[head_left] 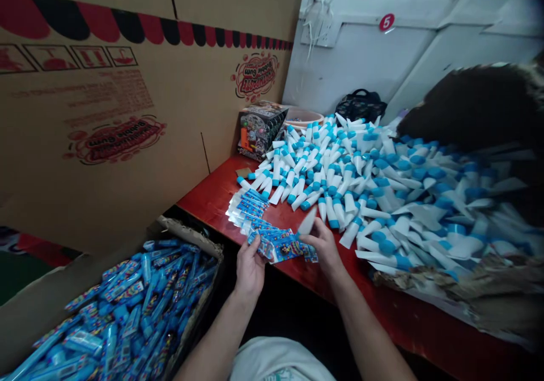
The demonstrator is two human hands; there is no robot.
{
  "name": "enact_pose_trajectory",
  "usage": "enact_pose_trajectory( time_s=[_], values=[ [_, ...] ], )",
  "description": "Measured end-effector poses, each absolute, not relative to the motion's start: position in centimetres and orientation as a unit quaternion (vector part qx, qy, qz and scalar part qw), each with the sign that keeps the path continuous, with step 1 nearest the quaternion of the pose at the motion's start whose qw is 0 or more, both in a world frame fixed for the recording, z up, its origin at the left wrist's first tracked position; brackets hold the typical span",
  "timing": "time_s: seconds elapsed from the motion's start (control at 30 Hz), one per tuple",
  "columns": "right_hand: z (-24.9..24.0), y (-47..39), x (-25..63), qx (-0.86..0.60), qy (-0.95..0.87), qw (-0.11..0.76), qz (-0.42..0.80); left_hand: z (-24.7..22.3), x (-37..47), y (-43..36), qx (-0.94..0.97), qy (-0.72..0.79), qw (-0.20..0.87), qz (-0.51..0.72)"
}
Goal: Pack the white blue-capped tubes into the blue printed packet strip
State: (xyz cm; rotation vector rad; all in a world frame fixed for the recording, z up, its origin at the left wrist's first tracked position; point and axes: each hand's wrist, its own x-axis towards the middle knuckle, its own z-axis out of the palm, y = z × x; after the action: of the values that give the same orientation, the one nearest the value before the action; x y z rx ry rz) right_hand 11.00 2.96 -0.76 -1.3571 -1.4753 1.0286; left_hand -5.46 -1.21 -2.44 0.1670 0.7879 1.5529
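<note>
My left hand (250,265) is closed on a blue printed wrapper (267,249), its thumb on top, at the front edge of the red table. In my right hand (323,248) is a white tube (307,222), pinched near its lower end, with its tapered end pointing up. More blue printed wrappers (250,206) lie fanned out in an overlapping row on the table, just beyond my hands. A large heap of white tubes with blue caps (331,160) spreads behind and to the right of them.
At lower left, an open carton (215,245) holds many blue wrapped tubes (136,307). Tall cardboard boxes (178,97) wall off the left. Behind the heap are a printed display box (260,128), a pink basin (304,115) and a dark bag (361,106). A torn carton (459,100) stands right.
</note>
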Motion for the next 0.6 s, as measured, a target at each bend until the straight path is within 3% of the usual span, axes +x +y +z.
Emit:
enact_pose_trajectory(
  time_s=[0.07, 0.13, 0.43, 0.6],
  values=[
    [-0.4, 0.5, 10.5, -0.470, -0.505, 0.541, 0.481, -2.5, -5.1, -1.4, 0.076, 0.355, 0.634, 0.683],
    [-0.1, -1.7, 9.6, -0.424, -0.471, 0.586, 0.504, -2.5, -4.6, -1.5, 0.078, 0.358, 0.633, 0.682],
    [-1.2, -4.5, 8.8, -0.448, -0.514, 0.598, 0.420, -1.9, -2.2, -2.4, 0.090, 0.331, 0.648, 0.680],
    [-1.4, -4.9, 9.1, -0.434, -0.495, 0.616, 0.433, -1.7, -1.7, -3.0, 0.100, 0.317, 0.659, 0.675]
  ],
)
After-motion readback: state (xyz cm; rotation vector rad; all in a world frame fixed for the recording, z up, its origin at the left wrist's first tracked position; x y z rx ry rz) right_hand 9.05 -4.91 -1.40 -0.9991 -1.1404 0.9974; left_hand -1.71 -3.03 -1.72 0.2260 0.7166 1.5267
